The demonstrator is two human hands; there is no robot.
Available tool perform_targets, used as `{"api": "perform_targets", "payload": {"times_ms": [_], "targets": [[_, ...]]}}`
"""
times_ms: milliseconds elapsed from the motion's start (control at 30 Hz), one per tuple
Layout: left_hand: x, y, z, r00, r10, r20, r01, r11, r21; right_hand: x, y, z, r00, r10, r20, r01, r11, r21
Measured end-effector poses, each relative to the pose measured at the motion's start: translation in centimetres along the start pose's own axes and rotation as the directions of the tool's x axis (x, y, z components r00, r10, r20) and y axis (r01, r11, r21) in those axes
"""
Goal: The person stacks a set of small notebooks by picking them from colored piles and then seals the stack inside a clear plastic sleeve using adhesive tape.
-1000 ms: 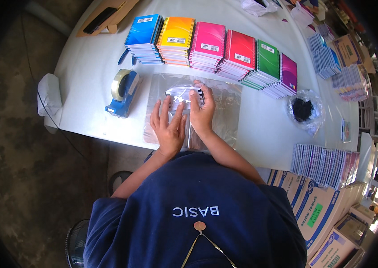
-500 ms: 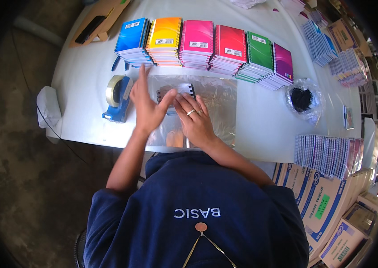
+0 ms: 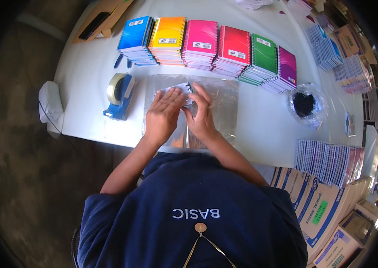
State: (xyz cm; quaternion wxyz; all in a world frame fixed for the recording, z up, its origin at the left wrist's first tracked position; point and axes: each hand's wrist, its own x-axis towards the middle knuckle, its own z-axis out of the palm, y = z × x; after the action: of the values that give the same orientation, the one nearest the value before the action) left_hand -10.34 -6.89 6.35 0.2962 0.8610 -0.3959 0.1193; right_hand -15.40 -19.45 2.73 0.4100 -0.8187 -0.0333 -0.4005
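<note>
A clear plastic sheet (image 3: 224, 111), thin, glossy and roughly rectangular, is showing creases that are catching the light. Over it, the left hand (image 3: 164, 111) is lying flat, its grip spreading wide; the right hand (image 3: 203, 114) is curving alongside, its grip bending narrow, though whether it is pinching anything cannot be told. The spiral-bound bundle (image 3: 181, 87) is resting on the sheet's far half, partly under the left hand, and is showing a white top with black binding at one edge. A smooth white table (image 3: 265, 120) is supporting the sheet. Left of the sheet, a blue tape dispenser (image 3: 120, 106) is standing; to its right, crumpled clear plastic (image 3: 318, 111) is surrounding dark material (image 3: 303, 104); beyond it, multicoloured notebook stacks (image 3: 201, 35) are forming a curved row. Farther left of the sheet, mottled floor (image 3: 23, 178) is showing.
</note>
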Motion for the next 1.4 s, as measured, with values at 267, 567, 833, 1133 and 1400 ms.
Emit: {"api": "perform_targets", "payload": {"times_ms": [267,567,833,1133,1400], "targets": [[-2.6,-7.4,-7.0,0.831,-0.389,-0.397,0.434,0.901,0.027,-0.1,1.8,-0.7,0.975,-0.002,0.222,0.005,1.000,-0.009],[-6.2,-18.8,-11.0,0.352,-0.699,0.622,0.935,0.242,-0.258,0.0,1.3,-0.3,0.970,-0.094,0.226,0.103,0.994,-0.030],[-13.2,-19.1,-12.0,0.518,-0.849,0.108,0.855,0.517,-0.041,0.2,1.0,-0.2,0.970,-0.095,0.224,0.101,0.995,-0.014],[-0.7,3.3,-1.1,0.426,-0.801,0.421,0.725,0.024,-0.688,-0.2,1.4,-0.8,0.967,-0.085,0.240,0.087,0.996,0.003],[-3.2,2.7,0.1,0.404,-0.803,0.439,0.761,0.029,-0.648,-0.2,-0.2,-1.0,0.912,0.019,0.410,0.048,0.987,-0.154]]}}
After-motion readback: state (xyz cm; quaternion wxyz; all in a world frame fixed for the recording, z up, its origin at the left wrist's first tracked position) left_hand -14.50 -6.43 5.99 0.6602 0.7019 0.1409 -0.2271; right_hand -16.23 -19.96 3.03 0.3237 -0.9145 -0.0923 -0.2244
